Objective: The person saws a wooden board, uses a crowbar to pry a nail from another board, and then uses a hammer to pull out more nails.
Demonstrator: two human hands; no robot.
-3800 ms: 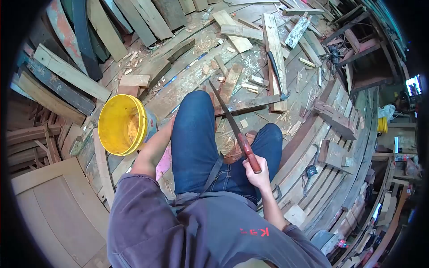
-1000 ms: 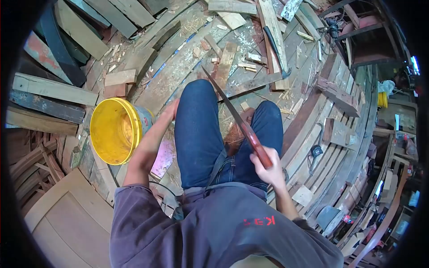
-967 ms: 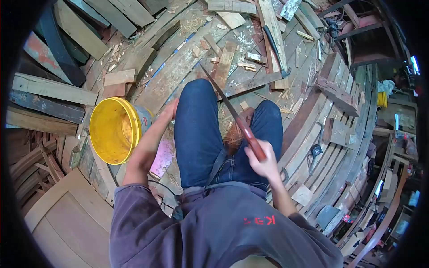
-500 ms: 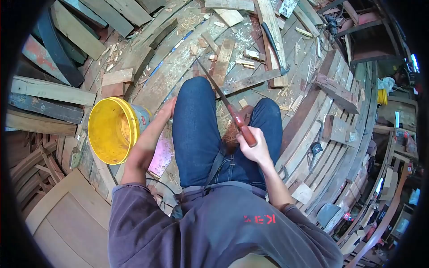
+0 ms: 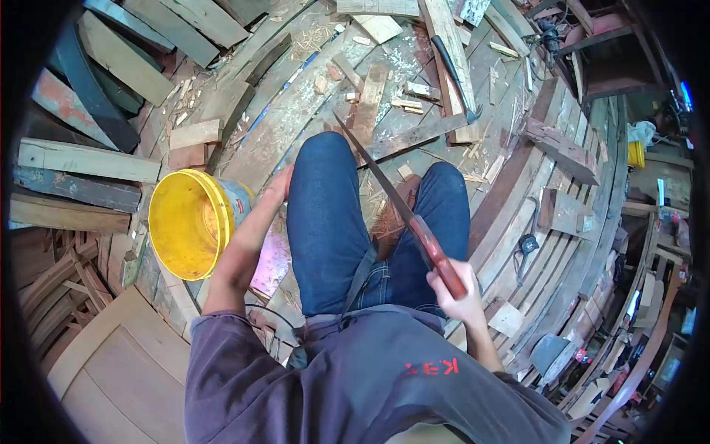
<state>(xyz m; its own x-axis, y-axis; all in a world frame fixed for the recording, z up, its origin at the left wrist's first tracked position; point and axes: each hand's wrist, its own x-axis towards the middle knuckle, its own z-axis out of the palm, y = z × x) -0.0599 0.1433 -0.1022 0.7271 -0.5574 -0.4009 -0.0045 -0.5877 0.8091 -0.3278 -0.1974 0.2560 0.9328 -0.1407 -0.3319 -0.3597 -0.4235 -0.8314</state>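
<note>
My right hand [image 5: 457, 290] is wrapped round the reddish wooden handle of a handsaw [image 5: 382, 183], over my right thigh. Its long, tapering blade is seen nearly edge-on and slants up and left between my knees, the tip close to my left knee. Below the blade, a brown wooden piece [image 5: 389, 226] shows between my legs. My left hand [image 5: 279, 182] is down beside my left knee, with its fingers hidden behind the leg. A yellow bucket [image 5: 186, 224] lies tilted just left of that forearm, its mouth facing me.
A hammer [image 5: 452, 74] lies on planks ahead, among offcuts and wood shavings. A tape measure [image 5: 527, 246] rests on the slats to my right. Boards [image 5: 89, 159] are stacked on the left, with a wooden panel [image 5: 122, 362] at the lower left.
My right hand has drawn the handsaw back toward my body and to the right, its tip shifting down and right. My left hand has stayed beside the knee.
</note>
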